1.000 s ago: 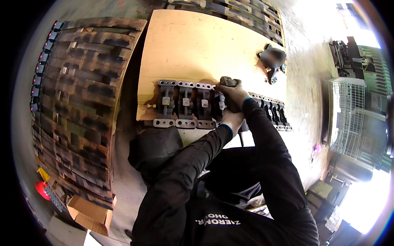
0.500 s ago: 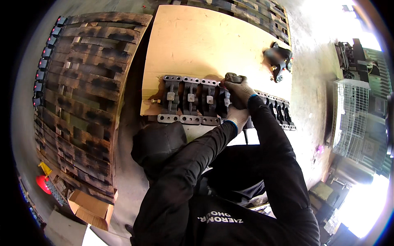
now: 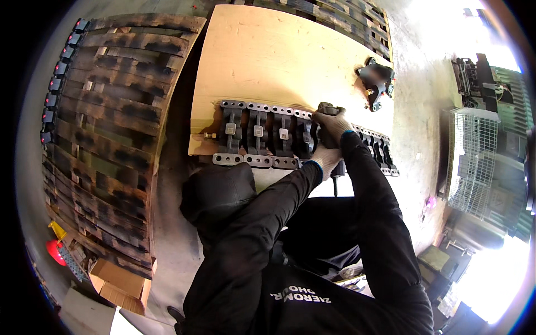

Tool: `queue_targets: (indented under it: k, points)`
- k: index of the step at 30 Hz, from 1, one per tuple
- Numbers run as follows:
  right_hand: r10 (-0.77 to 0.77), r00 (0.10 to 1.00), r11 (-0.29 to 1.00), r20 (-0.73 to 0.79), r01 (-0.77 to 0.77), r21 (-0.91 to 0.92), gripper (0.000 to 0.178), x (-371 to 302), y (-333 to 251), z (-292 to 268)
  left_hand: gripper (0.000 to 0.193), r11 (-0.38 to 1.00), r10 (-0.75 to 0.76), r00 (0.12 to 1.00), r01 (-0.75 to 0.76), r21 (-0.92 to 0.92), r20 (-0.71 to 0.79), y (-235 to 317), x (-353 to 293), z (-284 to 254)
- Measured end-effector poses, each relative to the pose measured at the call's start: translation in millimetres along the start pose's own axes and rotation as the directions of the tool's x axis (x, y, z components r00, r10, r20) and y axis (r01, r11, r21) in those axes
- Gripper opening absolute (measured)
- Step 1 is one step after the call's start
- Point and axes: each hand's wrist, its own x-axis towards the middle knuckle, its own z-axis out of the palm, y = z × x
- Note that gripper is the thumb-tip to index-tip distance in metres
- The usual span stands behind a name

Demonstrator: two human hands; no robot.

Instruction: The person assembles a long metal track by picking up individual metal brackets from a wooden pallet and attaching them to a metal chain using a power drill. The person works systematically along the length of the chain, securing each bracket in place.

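Observation:
Both my hands wear light knit gloves and grip a long dark hand-held power tool point(image 3: 329, 134) over a row of metal parts. My right hand point(image 3: 336, 124) is closed round its far section, below the blocky head point(image 3: 327, 108). Nearer me, my left hand point(image 3: 326, 158) is wrapped round its body, and a thin black tail point(image 3: 336, 186) sticks out toward me. Dark cast brackets point(image 3: 258, 132) with drilled grey flanges stand side by side along the near edge of a cardboard sheet point(image 3: 257, 56). The working end and the bracket beneath it are mostly hidden.
A black cast part point(image 3: 375, 82) with several arms lies on the cardboard at far right. A brass-coloured fitting point(image 3: 210, 135) sits beside the row's left end. Wooden pallets point(image 3: 117, 84) lie at left, with an open carton point(image 3: 120, 283) at lower left. A wire cage point(image 3: 472, 162) stands at right.
Both hands and the power tool have moved a little to the right along the row, which uncovers more of the fourth bracket.

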Motion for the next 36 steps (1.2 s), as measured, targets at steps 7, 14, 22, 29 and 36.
queue_targets:
  k: [7, 14, 22, 29, 36]
  points:
    - [0.119, 0.992, 0.978, 0.050, -0.126, 0.166, 0.111, -57, -86, -13, 0.050, 0.999, -0.009, 0.997, 0.006, -0.032, -0.080, -5, 0, -7]
    - [0.073, 0.995, 0.993, 0.063, -0.078, 0.085, 0.115, -45, -78, -9, 0.053, 0.997, 0.073, 0.991, -0.077, -0.023, -0.116, 9, -11, -1]
    - [0.113, 0.986, 0.988, 0.125, -0.124, 0.091, 0.119, -47, -102, -5, 0.047, 0.999, 0.002, 0.976, -0.010, -0.037, -0.219, 20, -22, -9]
    - [0.016, 0.991, 0.986, 0.132, -0.038, 0.164, 0.118, -53, -111, 6, 0.051, 0.998, 0.065, 0.933, -0.066, 0.010, -0.355, -11, 0, -23]
    - [0.071, 0.992, 0.993, 0.108, -0.080, 0.088, 0.114, -58, -115, 4, 0.092, 0.981, 0.010, 0.976, -0.051, -0.186, -0.219, 0, -4, -24]
